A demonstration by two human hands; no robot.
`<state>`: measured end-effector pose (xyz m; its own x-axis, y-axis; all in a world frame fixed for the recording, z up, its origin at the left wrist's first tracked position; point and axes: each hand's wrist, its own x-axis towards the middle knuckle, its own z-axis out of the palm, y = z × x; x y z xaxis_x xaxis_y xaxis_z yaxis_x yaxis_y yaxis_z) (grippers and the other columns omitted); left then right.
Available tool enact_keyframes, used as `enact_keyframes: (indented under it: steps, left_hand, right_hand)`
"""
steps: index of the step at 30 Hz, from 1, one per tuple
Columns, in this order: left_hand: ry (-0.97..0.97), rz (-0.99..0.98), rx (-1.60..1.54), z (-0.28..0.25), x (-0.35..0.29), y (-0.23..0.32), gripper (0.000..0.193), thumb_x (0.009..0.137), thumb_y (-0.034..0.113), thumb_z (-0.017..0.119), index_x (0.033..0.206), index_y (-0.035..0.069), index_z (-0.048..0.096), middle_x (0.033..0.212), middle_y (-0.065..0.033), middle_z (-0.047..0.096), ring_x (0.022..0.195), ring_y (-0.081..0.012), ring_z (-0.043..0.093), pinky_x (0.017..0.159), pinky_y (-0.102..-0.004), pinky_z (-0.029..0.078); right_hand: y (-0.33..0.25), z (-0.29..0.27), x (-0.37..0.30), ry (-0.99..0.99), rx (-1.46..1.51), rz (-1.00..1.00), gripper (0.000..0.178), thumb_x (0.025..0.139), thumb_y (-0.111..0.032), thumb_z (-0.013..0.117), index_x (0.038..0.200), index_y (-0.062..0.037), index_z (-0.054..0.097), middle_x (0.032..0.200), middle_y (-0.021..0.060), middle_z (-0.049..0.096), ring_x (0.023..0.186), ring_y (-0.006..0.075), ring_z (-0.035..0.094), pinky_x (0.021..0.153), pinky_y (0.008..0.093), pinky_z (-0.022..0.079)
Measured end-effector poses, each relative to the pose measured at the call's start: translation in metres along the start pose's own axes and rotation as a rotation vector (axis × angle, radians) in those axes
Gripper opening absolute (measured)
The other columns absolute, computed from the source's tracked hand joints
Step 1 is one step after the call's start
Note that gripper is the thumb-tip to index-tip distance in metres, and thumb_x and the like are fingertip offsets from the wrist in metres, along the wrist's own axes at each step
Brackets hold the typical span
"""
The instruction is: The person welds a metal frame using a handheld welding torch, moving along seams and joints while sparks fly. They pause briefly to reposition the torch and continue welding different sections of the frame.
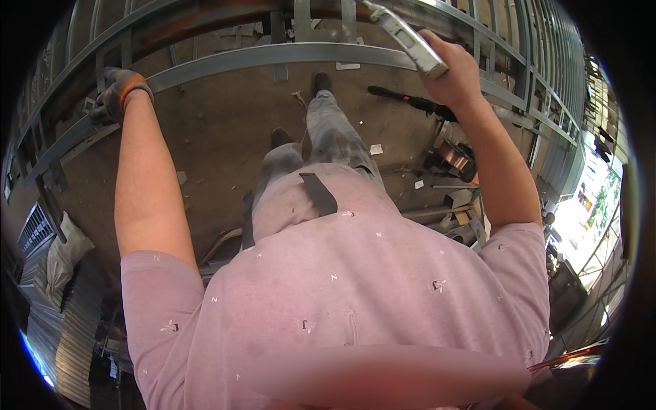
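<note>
- The left hand (121, 94), in a grey-and-orange work glove, was at the long grey metal bar (287, 55), its fingers bent over it at the left part of the frame; how firmly they closed could not be told.
- The right hand (454, 72), bare, was closed around the near end of a pale grey, elongated, block-shaped tool (406, 42), whose narrow far tip pointed up and to the left.
- That tool was held above the right part of the metal bar, crossing in front of it in the view; whether the two touched could not be told.
- The bar curved across the upper view as part of a grey metal framework, with further rails and short crosspieces beyond it.
- Nearer than the bar and below the tool lay a long black implement with orange marks (410, 100), just beside the right wrist.
- Farther down on the right sat a spool of copper-coloured wire (454, 156), above the brown, dusty floor (225, 137) strewn with small pale scraps.
- On the far left, a crumpled whitish sack (67, 256) lay near ribbed grey sheets (68, 342).
- The person wore a pink patterned T-shirt (376, 273) and worn grey trousers (333, 130).
</note>
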<state>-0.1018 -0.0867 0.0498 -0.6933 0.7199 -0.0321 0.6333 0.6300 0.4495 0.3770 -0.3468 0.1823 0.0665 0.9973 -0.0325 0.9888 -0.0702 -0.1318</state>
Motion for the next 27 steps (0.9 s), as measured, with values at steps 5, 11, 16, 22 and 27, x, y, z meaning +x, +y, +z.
enact_keyframes:
  steps: [5, 11, 16, 22, 27]
  left_hand:
    - [-0.017, -0.03, -0.043, -0.009, -0.007, 0.006, 0.08, 0.099, 0.051, 0.05, 0.151, -0.009, 0.041, 0.168, -0.0265, 0.026, 0.154, -0.0363, 0.027, 0.123, -0.0393, 0.029]
    - [-0.051, -0.085, -0.041, -0.013, -0.003, 0.001, 0.09, 0.098, 0.056, 0.05, 0.154, -0.014, 0.035, 0.167, -0.0283, 0.024, 0.155, -0.036, 0.025, 0.125, -0.0403, 0.029]
    - [0.002, -0.057, -0.021, -0.01, -0.006, 0.003, 0.092, 0.101, 0.059, 0.044, 0.157, -0.014, 0.032, 0.169, -0.0281, 0.021, 0.156, -0.0392, 0.024, 0.127, -0.0461, 0.025]
    - [0.007, -0.078, -0.002, -0.014, -0.009, 0.005, 0.096, 0.102, 0.062, 0.04, 0.161, -0.013, 0.027, 0.172, -0.027, 0.015, 0.161, -0.0403, 0.014, 0.129, -0.0465, 0.023]
    - [0.011, -0.055, 0.005, -0.01, -0.008, 0.002, 0.098, 0.102, 0.063, 0.04, 0.161, -0.013, 0.025, 0.172, -0.0261, 0.014, 0.163, -0.0384, 0.011, 0.128, -0.047, 0.026]
  right_hand:
    - [-0.041, 0.001, 0.032, -0.064, 0.012, -0.04, 0.054, 0.08, -0.021, 0.075, 0.133, -0.0208, 0.064, 0.102, 0.0155, 0.074, 0.1, 0.0424, 0.069, 0.082, 0.0527, 0.056]
    - [-0.052, 0.014, 0.056, -0.096, -0.032, -0.047, 0.052, 0.08, -0.021, 0.074, 0.131, -0.0212, 0.065, 0.101, 0.014, 0.074, 0.1, 0.0408, 0.07, 0.082, 0.0533, 0.056]
    - [-0.046, 0.026, 0.06, -0.037, -0.055, -0.074, 0.052, 0.079, -0.021, 0.075, 0.13, -0.0222, 0.064, 0.101, 0.0133, 0.074, 0.099, 0.0398, 0.071, 0.082, 0.053, 0.056]
    - [-0.047, 0.023, 0.062, -0.089, -0.091, -0.063, 0.055, 0.079, -0.02, 0.075, 0.132, -0.0234, 0.063, 0.1, 0.0124, 0.075, 0.098, 0.0398, 0.071, 0.082, 0.0527, 0.057]
    - [-0.047, 0.025, 0.061, -0.042, -0.068, -0.086, 0.054, 0.079, -0.02, 0.075, 0.131, -0.0238, 0.064, 0.1, 0.0128, 0.075, 0.099, 0.0398, 0.071, 0.083, 0.0528, 0.057]
